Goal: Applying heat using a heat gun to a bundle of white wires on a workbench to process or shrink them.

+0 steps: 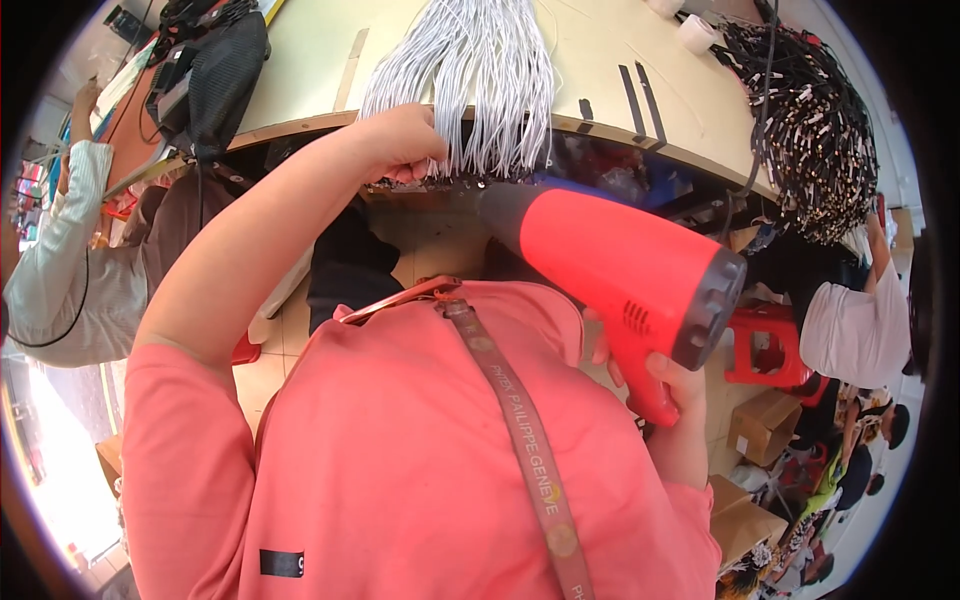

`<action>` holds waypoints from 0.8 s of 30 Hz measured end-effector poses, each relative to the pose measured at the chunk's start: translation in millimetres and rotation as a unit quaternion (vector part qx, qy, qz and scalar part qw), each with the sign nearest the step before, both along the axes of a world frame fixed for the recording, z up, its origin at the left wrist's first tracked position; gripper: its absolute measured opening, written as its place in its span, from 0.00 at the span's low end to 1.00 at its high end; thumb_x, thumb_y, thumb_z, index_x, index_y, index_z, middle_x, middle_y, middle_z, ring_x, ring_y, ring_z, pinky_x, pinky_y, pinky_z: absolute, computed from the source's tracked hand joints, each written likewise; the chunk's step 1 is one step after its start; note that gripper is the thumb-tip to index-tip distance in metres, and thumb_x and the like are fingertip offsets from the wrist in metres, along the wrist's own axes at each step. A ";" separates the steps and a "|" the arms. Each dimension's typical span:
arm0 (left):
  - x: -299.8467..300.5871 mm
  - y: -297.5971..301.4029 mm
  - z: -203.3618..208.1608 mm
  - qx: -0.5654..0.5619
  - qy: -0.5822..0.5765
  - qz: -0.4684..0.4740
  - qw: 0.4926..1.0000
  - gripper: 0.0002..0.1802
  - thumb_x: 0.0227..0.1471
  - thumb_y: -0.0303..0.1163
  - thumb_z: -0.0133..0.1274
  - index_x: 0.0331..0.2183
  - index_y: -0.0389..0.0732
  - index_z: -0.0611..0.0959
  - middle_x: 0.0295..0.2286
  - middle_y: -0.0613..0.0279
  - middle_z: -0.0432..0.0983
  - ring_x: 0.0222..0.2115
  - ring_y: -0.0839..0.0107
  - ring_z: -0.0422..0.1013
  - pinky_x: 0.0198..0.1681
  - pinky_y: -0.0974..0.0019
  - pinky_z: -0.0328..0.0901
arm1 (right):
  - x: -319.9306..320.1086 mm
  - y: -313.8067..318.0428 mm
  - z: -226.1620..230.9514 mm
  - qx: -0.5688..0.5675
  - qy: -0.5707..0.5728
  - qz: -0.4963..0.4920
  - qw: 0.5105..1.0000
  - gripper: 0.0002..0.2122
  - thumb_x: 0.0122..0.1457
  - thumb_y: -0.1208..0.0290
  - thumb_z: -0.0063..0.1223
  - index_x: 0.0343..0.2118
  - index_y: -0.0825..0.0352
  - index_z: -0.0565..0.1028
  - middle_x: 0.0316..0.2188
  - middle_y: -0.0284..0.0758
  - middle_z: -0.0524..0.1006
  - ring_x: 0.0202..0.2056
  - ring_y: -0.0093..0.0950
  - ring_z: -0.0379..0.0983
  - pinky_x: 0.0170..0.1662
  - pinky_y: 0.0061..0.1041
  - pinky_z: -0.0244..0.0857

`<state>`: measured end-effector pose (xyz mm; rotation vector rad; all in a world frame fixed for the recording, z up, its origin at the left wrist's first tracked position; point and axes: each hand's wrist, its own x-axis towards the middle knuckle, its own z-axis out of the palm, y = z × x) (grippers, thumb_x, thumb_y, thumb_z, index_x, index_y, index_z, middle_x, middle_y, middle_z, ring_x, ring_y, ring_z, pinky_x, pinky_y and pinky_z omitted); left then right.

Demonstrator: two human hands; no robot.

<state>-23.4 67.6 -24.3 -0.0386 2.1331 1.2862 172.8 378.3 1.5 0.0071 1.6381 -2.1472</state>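
Note:
A thick bundle of thin white cables (pixel 490 75) lies over the table's near edge, its ends hanging down. My left hand (pixel 412 142) is closed at the left side of the hanging ends, its fingers curled around some of the cables; the fingertips are partly hidden. My right hand (pixel 668 378) grips the handle of a red hair dryer (pixel 610 250) with a black nozzle and a black rear cap. The nozzle points left, toward the cable ends just below the table edge, and stands a little apart from them.
Black cables (pixel 815 130) hang in a big bundle off the table's right end. A black bag (pixel 222 85) sits at the table's left. Coworkers sit on both sides. A red stool (pixel 765 345) and cardboard boxes (pixel 763 425) stand on the right. Dark tape strips (pixel 640 105) mark the pale tabletop.

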 end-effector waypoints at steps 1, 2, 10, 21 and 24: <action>-1.1 1.1 -2.4 0.000 0.000 -0.001 1.000 0.08 0.42 0.27 0.56 0.22 0.35 0.73 0.11 0.61 0.66 0.09 0.74 0.61 0.09 0.71 0.53 | 0.6 1.2 0.5 0.000 0.000 -0.001 1.000 0.36 0.43 0.57 0.62 0.50 0.78 0.63 0.42 0.49 0.71 0.29 0.32 0.73 0.22 0.20 0.65; -2.3 2.5 -6.0 -0.002 -0.012 0.014 1.000 0.10 0.42 0.29 0.56 0.22 0.34 0.73 0.11 0.62 0.65 0.08 0.74 0.61 0.09 0.70 0.53 | 2.6 2.4 1.7 0.001 0.003 -0.016 1.000 0.36 0.43 0.57 0.62 0.50 0.79 0.62 0.42 0.50 0.71 0.29 0.31 0.73 0.21 0.19 0.64; -5.4 17.2 -19.2 0.034 -0.022 0.070 0.997 0.17 0.44 0.39 0.60 0.27 0.36 0.75 0.12 0.65 0.62 0.08 0.74 0.57 0.08 0.68 0.50 | 2.4 0.6 4.4 -0.050 0.025 -0.062 0.997 0.37 0.43 0.57 0.61 0.50 0.81 0.61 0.43 0.53 0.70 0.24 0.28 0.72 0.19 0.18 0.63; -6.2 -10.4 -4.0 0.048 -0.009 0.029 0.998 0.12 0.45 0.33 0.58 0.21 0.38 0.74 0.11 0.65 0.64 0.08 0.77 0.56 0.09 0.71 0.49 | -4.2 -2.6 2.0 -0.052 -0.006 -0.008 0.999 0.38 0.42 0.54 0.61 0.49 0.80 0.62 0.39 0.51 0.72 0.21 0.27 0.69 0.19 0.17 0.61; -8.3 -14.2 -5.1 0.048 -0.021 0.029 0.998 0.11 0.45 0.32 0.58 0.21 0.38 0.74 0.11 0.66 0.65 0.08 0.78 0.56 0.09 0.71 0.49 | -1.1 -10.1 8.8 -0.055 -0.003 -0.018 0.998 0.38 0.41 0.55 0.61 0.50 0.80 0.62 0.40 0.51 0.71 0.22 0.26 0.70 0.19 0.17 0.61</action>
